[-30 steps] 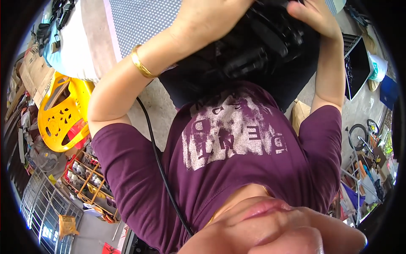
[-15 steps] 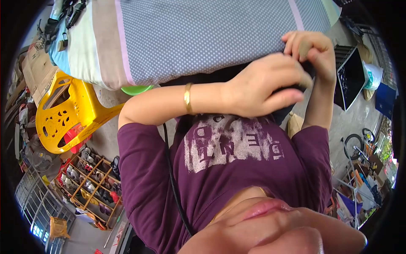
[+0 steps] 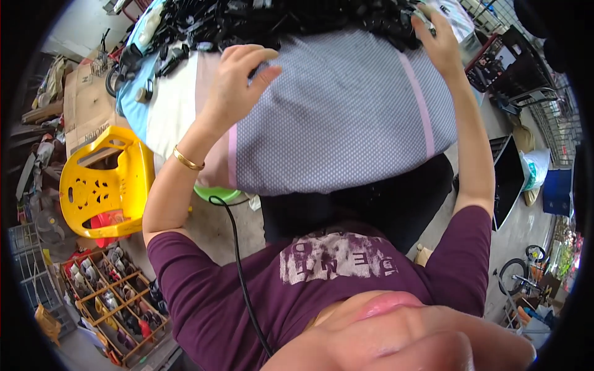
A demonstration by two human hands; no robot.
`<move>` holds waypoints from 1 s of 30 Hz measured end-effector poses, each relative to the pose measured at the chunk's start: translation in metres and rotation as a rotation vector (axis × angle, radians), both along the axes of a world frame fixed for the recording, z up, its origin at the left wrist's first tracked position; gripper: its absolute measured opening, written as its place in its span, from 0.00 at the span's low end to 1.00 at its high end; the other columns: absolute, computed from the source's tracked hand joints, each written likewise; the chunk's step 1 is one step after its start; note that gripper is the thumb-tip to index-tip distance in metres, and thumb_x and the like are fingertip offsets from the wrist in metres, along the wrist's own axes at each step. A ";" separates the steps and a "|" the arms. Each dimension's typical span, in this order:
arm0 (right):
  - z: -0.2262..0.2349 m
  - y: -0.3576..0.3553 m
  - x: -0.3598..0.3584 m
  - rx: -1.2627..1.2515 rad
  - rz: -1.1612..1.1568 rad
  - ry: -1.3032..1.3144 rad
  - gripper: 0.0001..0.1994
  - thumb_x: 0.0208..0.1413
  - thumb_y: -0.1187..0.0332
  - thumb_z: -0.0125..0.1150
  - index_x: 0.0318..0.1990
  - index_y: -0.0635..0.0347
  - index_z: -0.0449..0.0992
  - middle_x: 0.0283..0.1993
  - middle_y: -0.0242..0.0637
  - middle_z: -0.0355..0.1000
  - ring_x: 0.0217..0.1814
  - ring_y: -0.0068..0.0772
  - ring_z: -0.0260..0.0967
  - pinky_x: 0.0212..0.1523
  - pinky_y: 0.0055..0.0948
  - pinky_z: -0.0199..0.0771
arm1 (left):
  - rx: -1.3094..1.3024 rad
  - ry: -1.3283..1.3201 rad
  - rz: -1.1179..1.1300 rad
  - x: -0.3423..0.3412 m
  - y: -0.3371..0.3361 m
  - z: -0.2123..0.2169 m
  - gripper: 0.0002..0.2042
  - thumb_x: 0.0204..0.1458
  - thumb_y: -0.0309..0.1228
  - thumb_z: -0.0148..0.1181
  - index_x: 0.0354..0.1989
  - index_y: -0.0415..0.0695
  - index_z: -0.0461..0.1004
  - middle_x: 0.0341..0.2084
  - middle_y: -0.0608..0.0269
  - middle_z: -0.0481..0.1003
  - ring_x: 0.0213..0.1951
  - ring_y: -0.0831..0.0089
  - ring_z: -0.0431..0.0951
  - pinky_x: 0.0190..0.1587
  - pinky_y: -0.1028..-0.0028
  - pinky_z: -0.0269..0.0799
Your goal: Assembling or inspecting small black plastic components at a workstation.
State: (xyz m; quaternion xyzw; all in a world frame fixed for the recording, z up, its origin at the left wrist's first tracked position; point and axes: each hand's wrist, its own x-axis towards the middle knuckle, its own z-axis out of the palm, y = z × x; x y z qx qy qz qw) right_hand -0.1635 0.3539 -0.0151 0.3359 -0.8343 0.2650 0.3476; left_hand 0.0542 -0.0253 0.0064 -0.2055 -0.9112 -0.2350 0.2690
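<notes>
My left hand point(image 3: 238, 80), with a gold bangle on the wrist, is over the left part of the cloth-covered table point(image 3: 334, 123). Its fingers curl round a small black piece point(image 3: 253, 72), mostly hidden by the hand. At the far right my right hand point(image 3: 438, 40) reaches to the edge of a heap of black plastic parts point(image 3: 297, 15), thumb and fingers apart. Whether its fingertips touch a part is hard to make out. The heap spreads along the table's far side, with a few loose black pieces point(image 3: 173, 60) at its left end.
A yellow plastic chair point(image 3: 102, 185) stands left of the table, with a cardboard sheet point(image 3: 90, 111) behind it. A shoe rack point(image 3: 117, 303) is at the lower left. A black cable point(image 3: 238, 260) runs down past my left arm. A black box-like thing point(image 3: 508, 179) is at the right.
My hands were close together near the table's front right; now they are apart and farther forward, the left one on the left. The view has shifted, bringing the black heap into sight.
</notes>
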 end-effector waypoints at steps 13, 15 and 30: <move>-0.029 -0.034 -0.147 -0.045 -0.044 -0.733 0.39 0.65 0.31 0.47 0.62 0.58 0.76 0.65 0.48 0.74 0.71 0.45 0.67 0.70 0.36 0.60 | -0.237 0.000 -0.301 -0.060 0.043 -0.032 0.19 0.54 0.45 0.69 0.48 0.47 0.80 0.56 0.52 0.73 0.66 0.50 0.65 0.70 0.47 0.58; -0.032 -0.050 -0.139 -0.066 0.060 -0.697 0.37 0.66 0.33 0.48 0.62 0.59 0.76 0.65 0.45 0.74 0.70 0.42 0.68 0.70 0.34 0.61 | -0.237 0.019 -0.375 -0.067 0.059 -0.031 0.19 0.54 0.45 0.69 0.48 0.46 0.80 0.56 0.51 0.73 0.67 0.51 0.65 0.71 0.50 0.58; 0.007 -0.174 0.012 -0.153 0.412 -0.929 0.35 0.69 0.45 0.54 0.74 0.60 0.61 0.74 0.43 0.64 0.75 0.36 0.60 0.74 0.31 0.54 | -0.601 0.238 -0.584 -0.078 0.093 -0.033 0.18 0.55 0.46 0.64 0.46 0.46 0.79 0.50 0.62 0.74 0.59 0.64 0.68 0.69 0.58 0.59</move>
